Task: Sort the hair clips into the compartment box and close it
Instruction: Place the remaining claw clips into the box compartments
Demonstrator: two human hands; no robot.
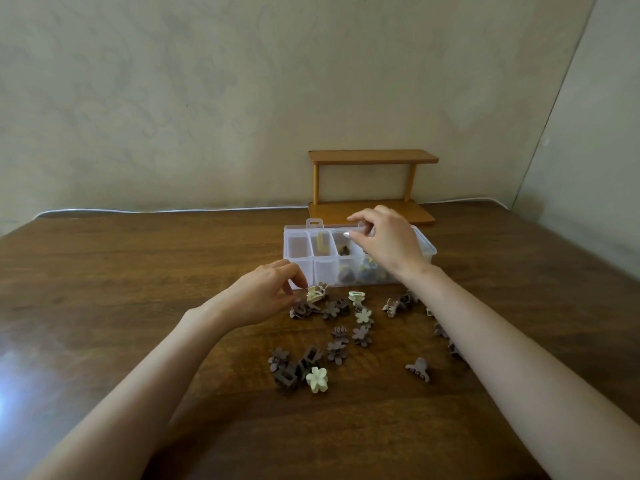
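A clear plastic compartment box [301, 268] stands open on the wooden table, with a yellow clip [323, 245], brown clips [345, 250] and mixed ones [367, 271] in its cells. My right hand [388, 244] hovers over the back cells, thumb and fingers pinched on a small pale piece that looks like a clip. My left hand [266, 296] lies at the box's front left corner, fingers apart, with its fingertips right beside a cream clip [317, 293]. Several brown and cream flower and claw clips [362, 336] lie scattered in front of the box.
A small two-tier wooden shelf [372, 157] stands behind the box against the wall. A cream flower clip [317, 379] and a taupe claw clip [419, 368] lie nearest to me. A white cable [138, 211] runs along the table's back edge.
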